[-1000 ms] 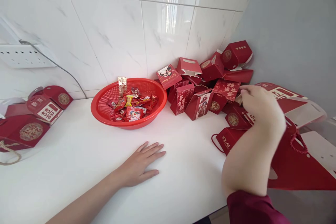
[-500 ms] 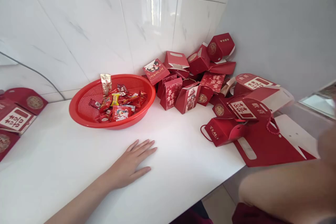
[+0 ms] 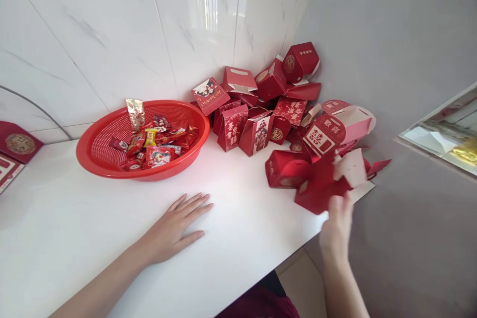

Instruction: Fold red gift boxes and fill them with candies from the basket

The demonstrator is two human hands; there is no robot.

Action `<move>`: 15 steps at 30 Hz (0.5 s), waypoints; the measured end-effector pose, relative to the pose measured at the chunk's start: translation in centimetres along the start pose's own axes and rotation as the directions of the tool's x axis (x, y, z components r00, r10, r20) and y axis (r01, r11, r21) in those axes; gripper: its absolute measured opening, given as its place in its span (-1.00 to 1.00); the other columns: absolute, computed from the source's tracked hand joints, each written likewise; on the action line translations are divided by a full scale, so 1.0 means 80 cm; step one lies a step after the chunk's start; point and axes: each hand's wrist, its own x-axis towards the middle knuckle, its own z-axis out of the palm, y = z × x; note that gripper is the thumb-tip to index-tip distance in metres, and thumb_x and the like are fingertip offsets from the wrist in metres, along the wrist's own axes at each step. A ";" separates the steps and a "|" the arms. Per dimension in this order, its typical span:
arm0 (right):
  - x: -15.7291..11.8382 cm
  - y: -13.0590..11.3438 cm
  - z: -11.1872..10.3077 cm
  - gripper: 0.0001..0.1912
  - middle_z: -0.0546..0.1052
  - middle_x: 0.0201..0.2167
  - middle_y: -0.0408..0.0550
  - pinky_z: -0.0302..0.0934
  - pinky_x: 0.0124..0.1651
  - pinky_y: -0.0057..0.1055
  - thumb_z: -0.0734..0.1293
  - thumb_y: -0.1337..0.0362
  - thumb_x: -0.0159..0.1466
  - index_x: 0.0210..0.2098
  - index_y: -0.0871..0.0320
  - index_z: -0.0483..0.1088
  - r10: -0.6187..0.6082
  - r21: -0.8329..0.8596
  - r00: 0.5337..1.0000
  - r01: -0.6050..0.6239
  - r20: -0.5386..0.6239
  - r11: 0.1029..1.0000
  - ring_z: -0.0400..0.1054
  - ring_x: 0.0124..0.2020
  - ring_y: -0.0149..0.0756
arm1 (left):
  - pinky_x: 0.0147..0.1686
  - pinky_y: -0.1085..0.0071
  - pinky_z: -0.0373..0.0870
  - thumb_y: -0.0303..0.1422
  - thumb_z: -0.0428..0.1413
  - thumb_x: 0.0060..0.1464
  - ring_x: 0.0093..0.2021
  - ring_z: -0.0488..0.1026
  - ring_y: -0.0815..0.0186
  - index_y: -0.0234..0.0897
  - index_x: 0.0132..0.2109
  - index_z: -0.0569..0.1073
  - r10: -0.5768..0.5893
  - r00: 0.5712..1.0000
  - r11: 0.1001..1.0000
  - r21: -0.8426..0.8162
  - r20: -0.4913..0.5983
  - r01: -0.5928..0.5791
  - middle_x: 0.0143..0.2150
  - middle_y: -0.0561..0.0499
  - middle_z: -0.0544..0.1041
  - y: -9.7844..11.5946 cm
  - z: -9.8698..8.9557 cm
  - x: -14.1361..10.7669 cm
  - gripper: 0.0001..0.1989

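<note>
My left hand lies flat on the white table, fingers stretched and slightly spread, holding nothing. At the right front corner my right hand, smeared by motion, touches the near side of a loose red box. Its fingers look extended against the cardboard, with no grip visible. Beside that lies another red box. A red paper box with a white label rests just behind them. Left of the pile stands a red plastic basket with wrapped candies in it.
Several red gift boxes are heaped against the tiled wall. Part of another red box shows at the left edge. A grey panel borders the table on the right, with an opening in it.
My right arm has come in from the right edge to the boxes. The red boxes at the table's right corner have been pushed inward and bunched together. My left hand stays flat.
</note>
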 end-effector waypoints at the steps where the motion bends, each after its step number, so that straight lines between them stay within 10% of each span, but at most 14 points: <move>1: -0.009 -0.006 0.011 -0.27 -0.01 0.44 0.12 0.18 0.25 0.02 0.04 -0.05 0.42 0.46 0.05 -0.28 0.008 0.048 0.999 -0.010 0.043 0.999 -0.04 0.42 0.04 | 0.43 -0.01 -0.13 -0.08 -0.08 0.35 0.48 -0.04 0.11 0.10 0.44 -0.06 -0.002 1.000 1.000 0.000 0.005 0.002 0.50 0.10 -0.05 0.000 0.000 0.000 -0.40; 7: -0.004 -0.028 0.037 -0.48 0.18 0.38 0.09 0.34 0.12 -0.06 0.23 0.03 0.37 0.28 -0.01 0.26 -0.089 0.061 0.908 0.071 0.410 0.996 0.23 0.29 -0.01 | 0.42 0.01 -0.10 -0.08 -0.07 0.34 0.46 0.01 0.10 0.11 0.43 -0.03 0.004 1.000 1.000 -0.006 -0.026 -0.004 0.49 0.11 0.00 0.001 -0.001 -0.001 -0.41; 10: 0.025 -0.024 0.024 -0.65 0.48 0.10 0.14 0.38 0.05 -0.13 0.24 0.10 0.38 0.04 0.12 0.44 -0.182 0.054 0.981 0.178 0.064 0.982 0.42 0.08 -0.10 | 0.42 0.02 -0.09 -0.08 -0.06 0.34 0.46 0.03 0.10 0.12 0.43 -0.03 0.007 0.999 1.000 -0.004 -0.037 -0.007 0.48 0.11 0.01 0.001 0.000 -0.002 -0.41; 13: 0.068 -0.027 -0.002 -0.49 0.52 -0.07 0.16 0.40 -0.12 -0.23 0.33 0.08 0.30 0.15 0.22 0.32 -0.221 -0.055 0.918 0.215 -0.330 0.975 0.49 -0.17 -0.18 | 0.42 0.02 -0.09 -0.07 -0.06 0.34 0.46 0.02 0.11 0.14 0.43 -0.03 -0.001 0.999 1.000 -0.009 -0.033 0.000 0.49 0.13 0.00 0.001 0.000 -0.002 -0.40; 15: 0.101 -0.036 -0.021 -0.25 0.55 -0.28 0.00 0.37 -0.18 -0.27 0.38 0.06 0.25 0.31 0.22 0.12 -0.203 -0.155 0.903 0.154 -0.380 0.976 0.47 -0.37 -0.25 | 0.42 0.02 -0.10 -0.07 -0.06 0.34 0.46 0.01 0.11 0.14 0.43 -0.04 -0.003 1.000 1.000 -0.012 -0.024 0.003 0.49 0.13 -0.01 0.000 0.000 -0.002 -0.40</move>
